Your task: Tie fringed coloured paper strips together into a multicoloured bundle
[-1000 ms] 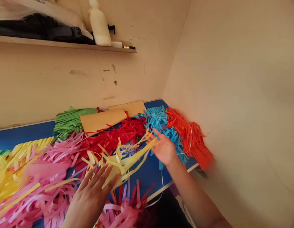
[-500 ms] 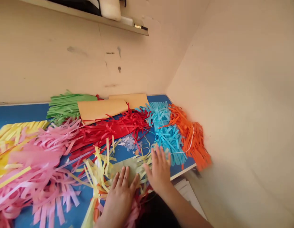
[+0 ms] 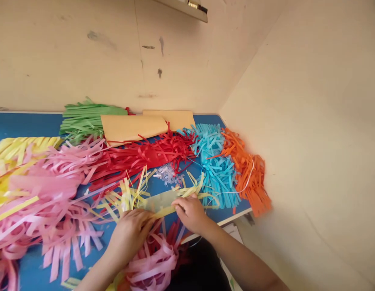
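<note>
A pale yellow fringed paper strip lies across the front of the blue table, its cut ends spreading left and right. My left hand has its fingers closed on the strip's near edge at the left. At the right, my right hand pinches the same edge. Pink and red fringes hang at the table's front below my hands. Just beyond the strip lies a small pile of pale clips or paper bits, too small to tell.
Red, light blue, orange, green, yellow and pink fringes cover the blue table. Tan paper pieces lie near the wall. A shelf juts out above.
Both hands have gone from lying spread flat on the pale yellow paper to gripping its near edge, which is now lifted or folded. The view has tilted down a little.
</note>
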`<state>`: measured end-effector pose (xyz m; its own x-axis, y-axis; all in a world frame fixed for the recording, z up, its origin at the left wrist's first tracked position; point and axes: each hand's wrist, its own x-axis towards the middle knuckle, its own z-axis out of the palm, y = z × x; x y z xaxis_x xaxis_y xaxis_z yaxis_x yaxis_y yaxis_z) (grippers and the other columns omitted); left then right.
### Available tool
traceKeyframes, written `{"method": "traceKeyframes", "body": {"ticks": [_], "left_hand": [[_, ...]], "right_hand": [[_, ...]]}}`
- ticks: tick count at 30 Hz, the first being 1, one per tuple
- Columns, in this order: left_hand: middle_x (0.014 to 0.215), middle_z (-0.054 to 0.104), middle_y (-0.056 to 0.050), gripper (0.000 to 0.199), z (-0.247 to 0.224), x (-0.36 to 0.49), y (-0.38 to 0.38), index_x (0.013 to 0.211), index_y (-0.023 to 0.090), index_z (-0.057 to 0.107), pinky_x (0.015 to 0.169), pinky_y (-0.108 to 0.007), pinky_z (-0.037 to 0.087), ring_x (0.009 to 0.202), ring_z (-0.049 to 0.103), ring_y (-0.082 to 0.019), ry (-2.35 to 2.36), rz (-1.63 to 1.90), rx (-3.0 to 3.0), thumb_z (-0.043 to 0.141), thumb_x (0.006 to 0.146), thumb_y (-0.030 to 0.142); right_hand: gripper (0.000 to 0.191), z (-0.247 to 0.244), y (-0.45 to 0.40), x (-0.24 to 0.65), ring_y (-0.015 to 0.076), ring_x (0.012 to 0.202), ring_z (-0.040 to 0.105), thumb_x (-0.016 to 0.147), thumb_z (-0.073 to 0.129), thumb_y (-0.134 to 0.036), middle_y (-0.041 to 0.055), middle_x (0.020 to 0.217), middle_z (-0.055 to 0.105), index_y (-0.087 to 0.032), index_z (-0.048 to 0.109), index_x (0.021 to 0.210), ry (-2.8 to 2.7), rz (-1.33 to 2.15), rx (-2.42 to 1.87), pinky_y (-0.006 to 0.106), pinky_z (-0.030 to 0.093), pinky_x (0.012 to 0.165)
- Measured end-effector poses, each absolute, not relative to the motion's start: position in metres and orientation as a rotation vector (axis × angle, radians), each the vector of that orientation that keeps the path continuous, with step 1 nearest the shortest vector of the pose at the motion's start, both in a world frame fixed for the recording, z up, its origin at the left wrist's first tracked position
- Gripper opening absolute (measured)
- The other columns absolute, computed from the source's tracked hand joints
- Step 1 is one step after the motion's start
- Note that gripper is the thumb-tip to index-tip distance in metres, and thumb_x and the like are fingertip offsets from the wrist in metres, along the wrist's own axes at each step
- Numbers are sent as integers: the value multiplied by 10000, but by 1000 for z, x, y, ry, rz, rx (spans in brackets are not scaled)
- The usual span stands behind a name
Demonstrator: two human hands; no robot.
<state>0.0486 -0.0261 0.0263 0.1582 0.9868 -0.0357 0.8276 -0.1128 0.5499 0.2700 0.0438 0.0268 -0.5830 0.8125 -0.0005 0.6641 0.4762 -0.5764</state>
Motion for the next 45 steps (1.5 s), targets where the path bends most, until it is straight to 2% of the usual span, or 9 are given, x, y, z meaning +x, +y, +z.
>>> {"method": "traceKeyframes", "body": {"ticks": [4,11,22,25,29,31,36,40,45], "left_hand": [[837,760,-30,313,30,49,-10,884,217,634,760,-339,488,781,710,-210,1913,245,1841,359,966,344],[888,751,-99,304,34,59,1,904,177,600,778,-360,468,814,713,-250,2062,81,1800,320,970,278],[782,738,-108,316,33,59,7,889,162,626,651,-357,463,721,711,-282,2136,-43,1838,352,982,289],[790,727,-90,291,33,58,6,902,168,633,690,-369,470,727,697,-266,2145,-7,1894,374,979,277],[1047,699,-105,179,35,56,10,979,195,653,843,-428,442,978,638,-299,2162,131,2067,483,934,230],[986,694,-77,150,37,55,12,904,208,667,829,-433,430,936,615,-291,2045,199,2314,523,896,167],[748,650,-32,173,42,56,10,792,201,652,861,-447,416,806,587,-248,1818,232,2596,514,888,163],[849,691,-57,138,45,62,-4,895,203,663,1045,-566,314,881,596,-276,1883,279,2571,555,821,247],[926,736,-43,233,41,52,-8,976,228,671,1131,-595,209,981,630,-277,1941,345,2487,515,824,144]], "right_hand": [[178,35,59,257,174,766,675,984,510,-230,16,840,758,-214,686,966,-2574,627,-1367,315,324,815],[190,28,77,240,181,770,670,982,561,-301,17,854,758,-212,686,871,-2694,468,-1480,315,318,789],[125,11,77,239,163,664,646,897,663,-280,-20,745,746,-226,681,785,-2536,401,-1464,311,297,738],[119,9,81,243,161,647,628,882,662,-250,-20,720,722,-225,668,766,-2513,341,-1435,318,304,735],[98,25,86,264,224,835,627,866,593,-158,53,923,704,-216,664,831,-2274,18,-1534,360,324,793],[174,36,82,271,261,963,599,847,541,-114,106,1078,669,-201,657,943,-2123,-114,-1487,397,344,850],[334,39,59,262,234,969,582,763,515,-112,92,1054,660,-187,613,1073,-2602,343,-701,375,420,893],[356,21,62,255,260,985,572,724,550,-132,102,1057,667,-157,607,1075,-2680,473,-720,406,409,926],[334,13,77,258,227,900,609,705,488,-53,74,953,689,-178,616,987,-2596,534,-794,365,408,812]]}}
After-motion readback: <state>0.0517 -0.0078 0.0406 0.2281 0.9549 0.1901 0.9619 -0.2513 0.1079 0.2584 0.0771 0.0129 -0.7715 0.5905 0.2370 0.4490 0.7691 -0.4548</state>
